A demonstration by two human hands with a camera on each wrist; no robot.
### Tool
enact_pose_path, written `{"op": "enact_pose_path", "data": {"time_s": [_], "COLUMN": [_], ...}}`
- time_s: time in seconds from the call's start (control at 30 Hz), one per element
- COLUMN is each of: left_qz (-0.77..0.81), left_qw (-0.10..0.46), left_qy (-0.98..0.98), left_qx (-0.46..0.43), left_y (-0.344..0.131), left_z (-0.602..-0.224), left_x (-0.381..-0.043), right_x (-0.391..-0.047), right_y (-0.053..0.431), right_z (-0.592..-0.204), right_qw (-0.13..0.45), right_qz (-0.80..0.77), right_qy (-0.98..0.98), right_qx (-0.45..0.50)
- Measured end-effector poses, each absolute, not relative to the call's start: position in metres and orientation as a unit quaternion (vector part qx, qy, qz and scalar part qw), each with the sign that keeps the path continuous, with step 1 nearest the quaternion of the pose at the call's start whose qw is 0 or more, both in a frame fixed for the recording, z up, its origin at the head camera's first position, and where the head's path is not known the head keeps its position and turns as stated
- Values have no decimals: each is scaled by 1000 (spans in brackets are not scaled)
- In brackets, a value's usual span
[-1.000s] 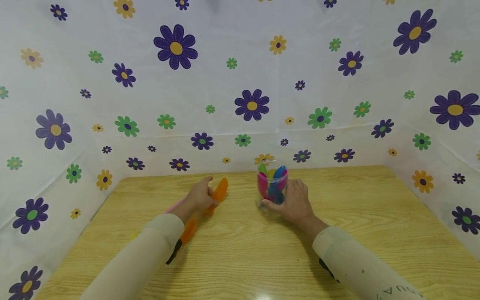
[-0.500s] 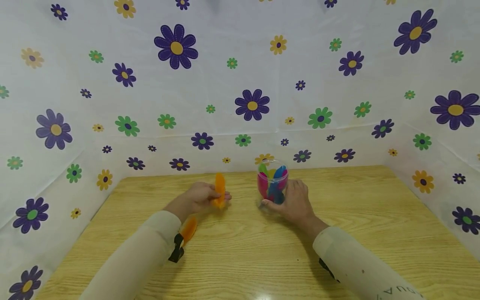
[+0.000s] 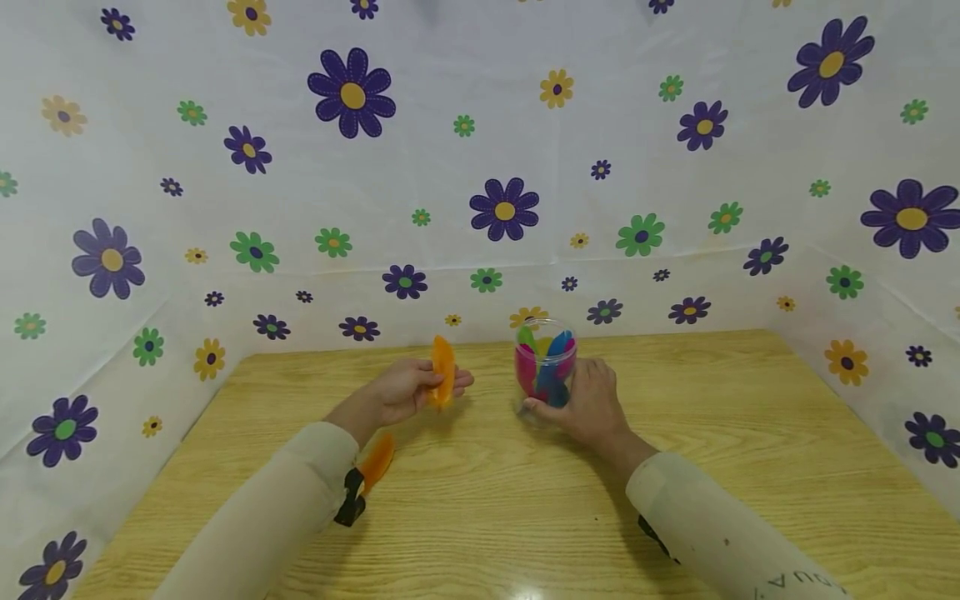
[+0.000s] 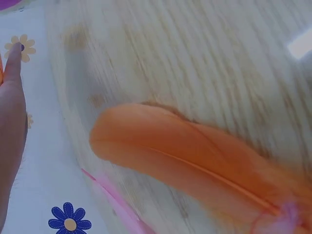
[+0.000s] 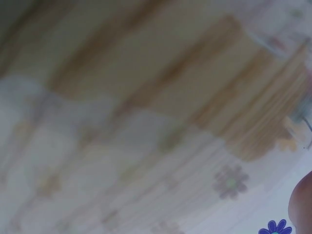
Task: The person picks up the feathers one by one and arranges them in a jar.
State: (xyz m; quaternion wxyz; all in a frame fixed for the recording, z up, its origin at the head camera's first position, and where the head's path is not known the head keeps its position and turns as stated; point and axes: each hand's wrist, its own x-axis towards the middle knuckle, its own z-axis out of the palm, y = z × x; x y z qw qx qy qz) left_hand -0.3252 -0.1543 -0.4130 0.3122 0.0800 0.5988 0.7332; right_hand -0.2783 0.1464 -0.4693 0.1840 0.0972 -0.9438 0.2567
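Observation:
In the head view my left hand [image 3: 403, 390] pinches an orange feather [image 3: 443, 371] between thumb and fingers, its tip pointing up, a short way left of the cup. My right hand [image 3: 596, 408] grips the side of a clear plastic cup [image 3: 545, 361] that stands on the table. Inside the cup are several feathers in pink, green, yellow and blue. Beside my left wrist a second orange feather [image 3: 378, 461] lies on the table; the left wrist view shows it large [image 4: 180, 151], with a pink feather [image 4: 119, 202] near it.
The wooden table [image 3: 495, 517] runs back to a white flower-print cloth [image 3: 420, 150] that rises behind and on both sides. A dark strap [image 3: 350, 498] sits at my left wrist.
My left hand has moved right and slightly up with the orange feather, turning it more upright. The right hand and cup have stayed put.

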Motion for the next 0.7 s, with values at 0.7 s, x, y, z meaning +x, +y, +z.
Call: {"op": "enact_pose_path", "data": {"time_s": [0.7], "left_qz": [762], "left_qw": [215], "left_qy": [608], "left_qx": [65], "left_y": [-116], "left_z": [-387], "left_x": [-317], "right_x": [-278], "right_y": [146], "right_z": [-467], "right_qw": [166], "right_qz": [260], "right_qy": [-947], "right_qx": [88]}}
